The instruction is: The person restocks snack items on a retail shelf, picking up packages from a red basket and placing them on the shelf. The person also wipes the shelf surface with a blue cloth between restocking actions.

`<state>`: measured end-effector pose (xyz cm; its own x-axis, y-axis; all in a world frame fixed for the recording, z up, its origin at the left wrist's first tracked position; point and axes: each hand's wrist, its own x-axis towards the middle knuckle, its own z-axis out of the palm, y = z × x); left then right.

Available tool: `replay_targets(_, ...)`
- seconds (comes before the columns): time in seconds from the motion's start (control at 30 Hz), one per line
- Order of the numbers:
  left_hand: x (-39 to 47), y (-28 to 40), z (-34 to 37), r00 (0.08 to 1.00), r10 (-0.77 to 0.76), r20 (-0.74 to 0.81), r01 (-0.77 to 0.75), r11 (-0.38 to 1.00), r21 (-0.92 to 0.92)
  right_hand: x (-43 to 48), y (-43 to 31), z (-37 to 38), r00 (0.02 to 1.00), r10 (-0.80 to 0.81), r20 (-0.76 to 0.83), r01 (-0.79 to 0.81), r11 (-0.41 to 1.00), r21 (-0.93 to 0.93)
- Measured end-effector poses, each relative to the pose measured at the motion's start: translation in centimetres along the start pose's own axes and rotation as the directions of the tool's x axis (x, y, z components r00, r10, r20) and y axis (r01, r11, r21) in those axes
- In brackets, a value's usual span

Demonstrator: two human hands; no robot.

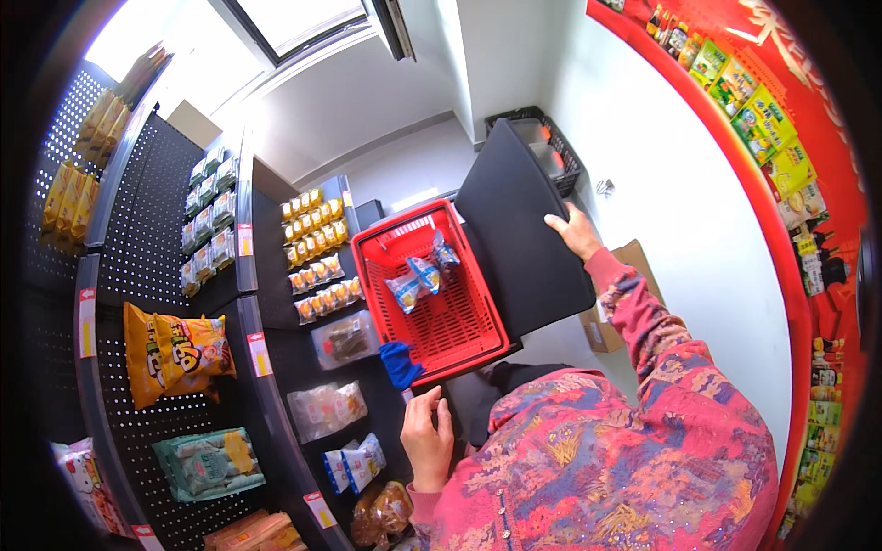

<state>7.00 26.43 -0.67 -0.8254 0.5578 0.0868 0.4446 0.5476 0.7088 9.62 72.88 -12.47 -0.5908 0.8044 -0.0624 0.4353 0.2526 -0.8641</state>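
Observation:
A red plastic shopping basket (482,310) rests in front of me, with several small blue-and-white snack packets (424,274) inside. A blue cloth (400,365) drapes over its near left corner. Just below that corner is my left hand (427,430), holding nothing, its fingers loosely bent and apart. On the basket's right is a flat black board (520,220) with rounded corners. My right hand (575,231) grips the board's right edge, thumb on top; the other fingers are partly hidden.
Black shelving (265,413) at left carries rows of yellow-wrapped snacks (313,227), orange snack bags (179,358) and a teal pack (209,465). A black crate (568,162) stands behind the board, and a cardboard box (603,330) at right. A red printed wall panel (792,289) curves along the right.

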Motion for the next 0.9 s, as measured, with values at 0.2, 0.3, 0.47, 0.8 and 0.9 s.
replay_targets(0.2, -3.7, 1.0, 3.8, 0.989, -0.141, 0.040, 0.145, 0.977, -0.156, 0.6, 0.1, 0.0, 1.000, -0.024, -0.005, 0.024, 0.999, -0.040)
replay_targets(0.3, -4.9, 1.9, 5.7, 0.989, -0.083, 0.121, 0.100, 0.984, -0.146, 0.4, -0.2, 0.0, 0.999, -0.035, 0.011, 0.035, 0.999, 0.013)
replay_targets(0.47, -3.8, 3.7, 7.8, 0.989, 0.013, 0.146, 0.004, 0.994, -0.114, -0.1, -1.1, 0.3, 1.000, 0.000, -0.006, 0.000, 1.000, 0.031)
replay_targets(0.8, 5.2, 11.2, 16.3, 0.966, 0.095, 0.242, -0.064, 0.989, -0.132, -1.6, -1.4, 1.6, 0.997, -0.062, -0.054, 0.075, 0.958, 0.277)
replay_targets(0.9, 8.9, 14.4, 20.5, 0.980, 0.145, 0.134, -0.133, 0.986, -0.096, -1.6, -1.8, 1.6, 0.999, -0.006, 0.053, -0.005, 0.977, 0.211)
